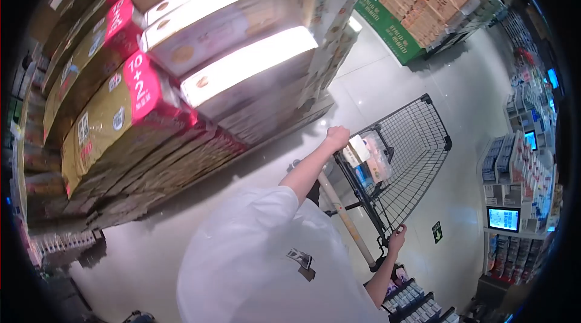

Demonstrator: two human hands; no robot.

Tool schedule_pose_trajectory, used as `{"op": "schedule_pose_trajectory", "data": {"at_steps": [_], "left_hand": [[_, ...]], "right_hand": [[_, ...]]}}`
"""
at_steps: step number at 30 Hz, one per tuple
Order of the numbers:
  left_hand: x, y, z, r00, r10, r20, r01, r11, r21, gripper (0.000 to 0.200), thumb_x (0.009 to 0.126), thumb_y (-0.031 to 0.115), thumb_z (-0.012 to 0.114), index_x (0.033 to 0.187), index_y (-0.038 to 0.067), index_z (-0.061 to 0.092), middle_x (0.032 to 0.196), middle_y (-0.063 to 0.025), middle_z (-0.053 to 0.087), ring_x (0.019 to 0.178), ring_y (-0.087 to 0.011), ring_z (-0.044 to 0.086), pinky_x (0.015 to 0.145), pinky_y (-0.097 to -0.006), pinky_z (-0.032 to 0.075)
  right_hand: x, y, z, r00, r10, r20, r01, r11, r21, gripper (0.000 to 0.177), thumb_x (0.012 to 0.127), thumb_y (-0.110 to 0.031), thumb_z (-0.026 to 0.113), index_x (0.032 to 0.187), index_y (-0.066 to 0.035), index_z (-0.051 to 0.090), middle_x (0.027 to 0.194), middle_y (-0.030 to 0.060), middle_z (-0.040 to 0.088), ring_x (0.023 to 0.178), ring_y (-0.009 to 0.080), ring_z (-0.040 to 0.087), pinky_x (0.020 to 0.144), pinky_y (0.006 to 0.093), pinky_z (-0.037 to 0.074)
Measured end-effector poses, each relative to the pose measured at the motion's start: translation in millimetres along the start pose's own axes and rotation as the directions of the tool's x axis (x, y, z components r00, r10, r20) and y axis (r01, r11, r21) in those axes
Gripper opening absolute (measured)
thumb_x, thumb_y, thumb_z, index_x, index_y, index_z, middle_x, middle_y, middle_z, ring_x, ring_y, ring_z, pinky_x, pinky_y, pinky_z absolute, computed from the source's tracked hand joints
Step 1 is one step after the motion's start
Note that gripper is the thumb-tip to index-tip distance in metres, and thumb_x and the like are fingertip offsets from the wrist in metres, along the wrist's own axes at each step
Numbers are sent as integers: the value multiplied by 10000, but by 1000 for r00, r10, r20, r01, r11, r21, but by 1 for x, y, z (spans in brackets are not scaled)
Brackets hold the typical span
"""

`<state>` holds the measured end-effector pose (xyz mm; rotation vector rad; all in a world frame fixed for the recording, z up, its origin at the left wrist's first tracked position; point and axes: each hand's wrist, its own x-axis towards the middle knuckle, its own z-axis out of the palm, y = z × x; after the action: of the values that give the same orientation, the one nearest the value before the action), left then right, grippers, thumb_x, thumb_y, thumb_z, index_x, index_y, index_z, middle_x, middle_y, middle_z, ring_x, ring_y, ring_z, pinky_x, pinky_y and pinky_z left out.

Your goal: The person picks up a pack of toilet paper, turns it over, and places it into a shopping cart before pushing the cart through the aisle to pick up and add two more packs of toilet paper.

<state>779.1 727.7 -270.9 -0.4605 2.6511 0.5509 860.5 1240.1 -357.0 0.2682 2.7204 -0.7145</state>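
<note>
Cart (417,147) on the floor (466,262), box stack (242,87) to its left. Left grip (338,137) clamped on cart's near-left corner; right grip (396,238) at near-right corner, can't tell if clamped. Uneven push could swing cart's front into the box stack, I'd say.

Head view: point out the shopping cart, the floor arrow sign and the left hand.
Shopping cart (417,155): head view, wire mesh of the basket.
Floor arrow sign (437,232): head view, middle of the sign.
Left hand (338,137): head view, back of the hand.
</note>
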Motion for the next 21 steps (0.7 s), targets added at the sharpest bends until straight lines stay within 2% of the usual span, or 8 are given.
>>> {"op": "schedule_pose_trajectory", "data": {"at_steps": [2,5,8,11,12,15,18,21], "left_hand": [[24,3,2,999,35,30,-35,999,-1,229,790,144,642,979,65,742,1033,-171,711,987,-320,695,840,-415,561],[62,9,7,998,66,13,-67,998,9,234,755,142,670,962,58,740,1015,-173,712,957,-329,700,825,-420,567],[86,28,-6,997,74,-21,-73,997,20,244,733,152,693,956,66,741,999,-176,713,934,-331,704,814,-421,571],[107,47,-26,997,65,38,-66,997,31,281,708,189,727,970,89,745,986,-177,715,932,-326,704,814,-419,571],[115,49,-29,997,65,36,-65,998,6,334,666,218,776,984,120,749,976,-166,720,923,-319,705,813,-420,572],[136,58,-36,993,89,77,-91,996,22,375,733,222,703,1106,200,734,1005,-161,714,954,-332,687,833,-431,554],[160,64,-40,992,76,103,-78,997,17,422,707,228,729,1128,206,727,1013,-157,714,957,-332,686,834,-435,558],[179,74,-47,991,44,128,-44,999,-8,470,668,262,768,1133,209,725,1014,-143,717,963,-327,687,844,-434,558]], "right_hand": [[10,-18,-8,998,61,-21,-61,997,39,380,884,-36,532,1253,-121,492,985,211,699,936,390,673,809,478,507],[35,-24,-13,999,33,-23,-32,999,24,352,881,-22,531,1221,-112,504,990,216,694,948,397,668,809,481,506],[55,-40,-30,998,34,-49,-34,999,14,271,869,-1,524,1125,-87,543,970,222,683,936,406,660,799,483,499],[81,-48,-42,998,21,-51,-20,1000,12,214,855,18,516,1043,-68,569,946,231,671,922,412,651,791,480,491],[92,-47,-40,998,19,-68,-16,999,38,196,843,31,512,1009,-55,573,933,234,663,925,414,643,792,479,484],[121,-47,-41,999,32,-34,-30,998,53,191,843,27,519,1008,-50,576,933,227,668,930,416,641,801,480,489],[144,-60,-45,990,75,-117,-65,994,90,162,849,9,536,994,-47,582,931,216,670,925,415,640,805,480,495],[167,-66,-56,995,-20,-102,22,1000,20,138,859,-59,607,988,-44,560,938,208,670,917,409,645,803,477,502]]}}
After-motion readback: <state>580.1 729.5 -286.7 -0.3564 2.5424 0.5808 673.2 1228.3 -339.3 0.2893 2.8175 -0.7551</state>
